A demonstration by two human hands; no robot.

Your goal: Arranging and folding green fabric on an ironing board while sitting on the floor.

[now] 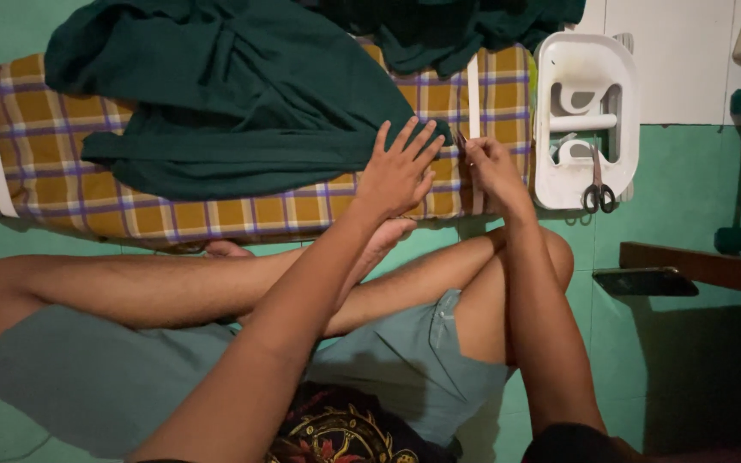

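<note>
Green garment (233, 94): it lies bunched on the plaid-covered board (53, 163), its near corner directly under my left fingertips.

1. Nearest to me, my crossed legs and grey shorts (405, 360) fill the lower view; both forearms run up from here toward the board.
2. My left hand (398, 171) rests flat, fingers spread wide, palm on the plaid cover and fingertips pressing the hem edge of the garment. It grips nothing; it pins the cloth.
3. My right hand (490, 167) sits just right of the left fingertips, fingers closed narrow around a small thin tool (460, 141) whose tip meets the cloth edge. I cannot tell what kind of tool it is; it is too small and dark.
4. To the right of my right fingers, a white plastic tray (623, 103) stands against the board end, with a pair of scissors (598, 189) lying in it, untouched.
5. Farther right of the tray, a dark phone (645, 281) lies on the green floor (688, 360).
6. Beyond my fingertips, a second mass of green cloth (465, 30) hangs at the far edge of the board.

Progress, as I judge it: work is confined to one corner of the hem. No loose threads or separated pieces are visible, so most of the edge appears still to be handled. The rest of the garment is unsmoothed and folded over itself.
</note>
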